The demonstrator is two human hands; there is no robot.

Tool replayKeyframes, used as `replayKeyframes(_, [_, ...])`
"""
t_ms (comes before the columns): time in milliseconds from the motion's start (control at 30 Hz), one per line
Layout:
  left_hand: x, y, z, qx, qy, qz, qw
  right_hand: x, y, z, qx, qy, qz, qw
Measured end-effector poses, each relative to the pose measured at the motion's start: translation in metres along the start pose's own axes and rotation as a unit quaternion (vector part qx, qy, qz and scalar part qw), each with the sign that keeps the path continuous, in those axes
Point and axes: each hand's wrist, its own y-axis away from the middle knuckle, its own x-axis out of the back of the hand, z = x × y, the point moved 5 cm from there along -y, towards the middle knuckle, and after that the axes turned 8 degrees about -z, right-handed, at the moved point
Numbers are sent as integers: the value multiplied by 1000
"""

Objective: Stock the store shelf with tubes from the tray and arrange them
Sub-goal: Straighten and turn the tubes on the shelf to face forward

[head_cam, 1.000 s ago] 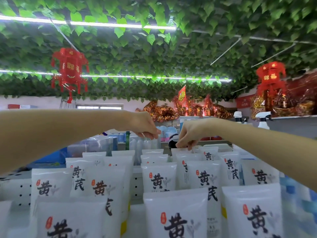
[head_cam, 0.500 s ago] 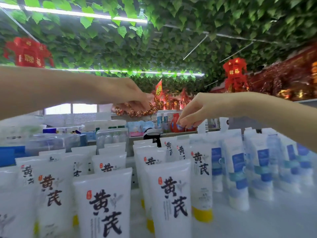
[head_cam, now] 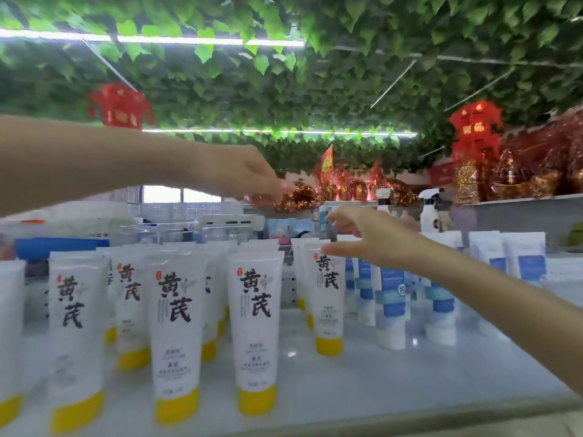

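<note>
The right hand (head_cam: 375, 239) is reaching toward the far edge of the shelf (head_cam: 394, 380), its grip apart, thumb just at the crimped top of a yellow-capped tube (head_cam: 328, 298) standing cap-down beside the blue-labelled tubes (head_cam: 391, 298). The left hand (head_cam: 249, 178) is hovering higher over the back rows, fingers loosely curled, holding nothing (its tips are blurring). Straightening seems the step in hand: pinching that top lightly and squaring the label forward is looking wisest, since neighbouring tubes would probably be toppling easily.

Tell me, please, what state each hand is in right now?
Left hand: open, fingers relaxed, holding nothing; tips blurred.
Right hand: open, fingers spread at the top of a yellow-capped tube, no grip on it.
</note>
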Motion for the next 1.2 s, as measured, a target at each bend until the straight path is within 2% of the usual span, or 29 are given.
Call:
replayKeyframes(133, [-25,27,21,-3,-71,-72,995,-9,-8,4,1,-24,-27,999])
replayKeyframes(333, [-38,40,22,37,-44,-34,998,-15,-15,2,5,-31,-49,998])
replayKeyframes(467, [-44,43,19,68,-36,-48,996,-17,-20,-3,3,-44,-76,996])
replayKeyframes(767, [-48,49,21,69,-11,-70,995,-12,-34,-10,14,-58,-152,987])
replayKeyframes(1000, [-37,51,15,96,-53,-19,994,-8,-35,-9,26,-65,-186,980])
replayKeyframes(1200, [-31,49,15,81,-60,21,995,-6,-34,-7,29,-46,-188,981])
